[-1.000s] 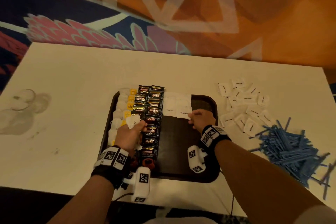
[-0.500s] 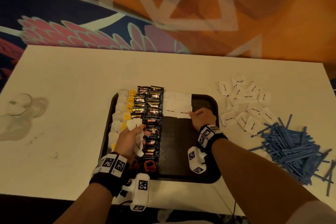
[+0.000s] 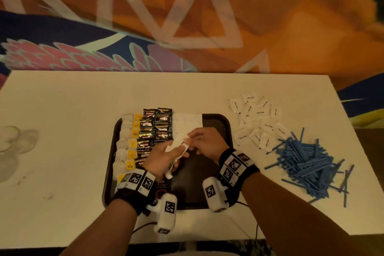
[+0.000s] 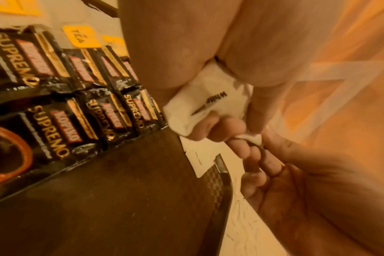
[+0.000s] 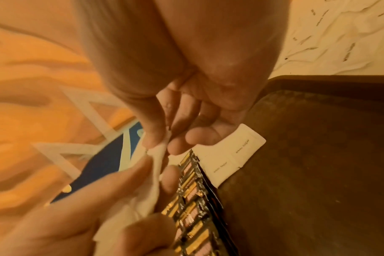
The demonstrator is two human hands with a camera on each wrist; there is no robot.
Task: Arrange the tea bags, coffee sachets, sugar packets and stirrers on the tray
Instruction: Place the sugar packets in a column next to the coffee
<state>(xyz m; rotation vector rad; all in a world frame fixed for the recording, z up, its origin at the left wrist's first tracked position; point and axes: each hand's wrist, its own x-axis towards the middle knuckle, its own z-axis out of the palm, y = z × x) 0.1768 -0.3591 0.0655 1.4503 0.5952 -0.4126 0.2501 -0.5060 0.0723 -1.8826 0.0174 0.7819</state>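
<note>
A dark tray (image 3: 218,122) holds a column of tea bags (image 3: 133,134), two columns of black coffee sachets (image 3: 158,127) and some white sugar packets (image 3: 187,122) at its far edge. Over the tray's middle my left hand (image 3: 178,158) grips a small bunch of sugar packets (image 3: 179,145); the left wrist view shows the bunch (image 4: 210,102) in curled fingers. My right hand (image 3: 191,139) pinches the top edge of one packet (image 5: 158,150) of that bunch. Loose sugar packets (image 3: 255,118) and a heap of blue stirrers (image 3: 305,160) lie on the table to the right.
The white table (image 3: 62,151) has faint glassy marks (image 3: 14,141) at its left edge. The tray's right half (image 3: 197,183) is bare. Patterned carpet lies beyond the table's far edge. Thin cables (image 3: 143,225) trail near the front edge.
My right hand has lifted off the sugar packets laid on the tray and come to the bunch. My left hand has carried the bunch rightward, from over the coffee sachets to the tray's middle.
</note>
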